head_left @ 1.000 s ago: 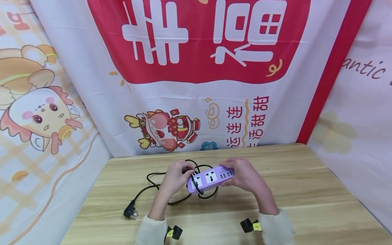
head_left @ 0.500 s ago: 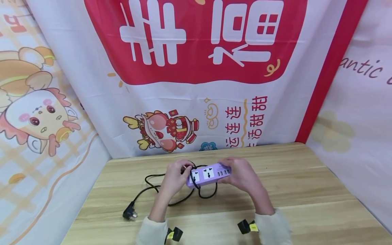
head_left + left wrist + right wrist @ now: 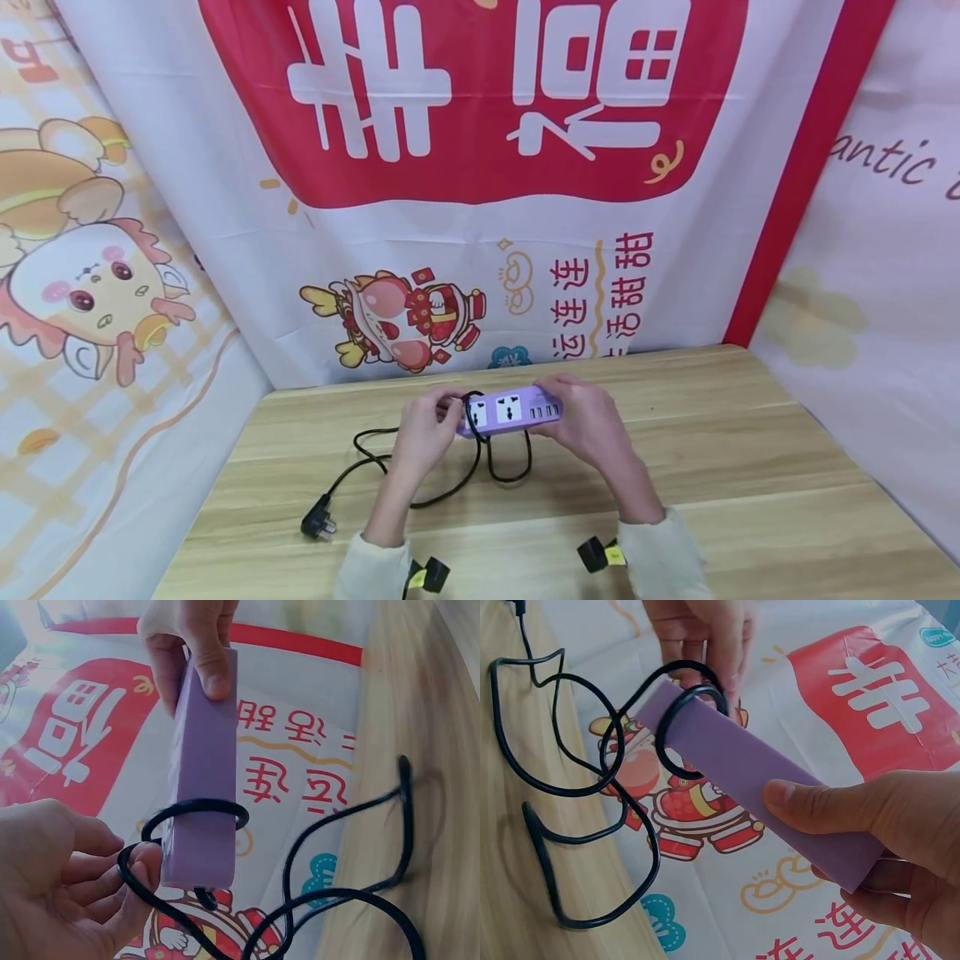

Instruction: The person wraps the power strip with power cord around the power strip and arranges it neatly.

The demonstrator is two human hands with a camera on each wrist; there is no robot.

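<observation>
A purple power strip (image 3: 527, 402) with white sockets and a row of USB ports is held up above the table, its socket face towards the head camera. My right hand (image 3: 588, 419) grips its right end, the thumb pressed along the underside edge in the right wrist view. A black power cord (image 3: 196, 805) loops round the strip's left end. There my left hand (image 3: 426, 427) pinches the cord between thumb and fingers, close beside the strip's end. More cord hangs from the strip in loose loops down to the table, leading to a black plug (image 3: 318, 520) on the left.
The wooden table (image 3: 712, 467) stretches out to both sides and in front. A printed cloth (image 3: 247, 250) with red and white characters hangs behind it, and patterned cloths hang on the left and right.
Both hands have lifted the power strip slightly away from me, and it has turned more level. A cord loop below it hangs longer and more freely. The plug has stayed put.
</observation>
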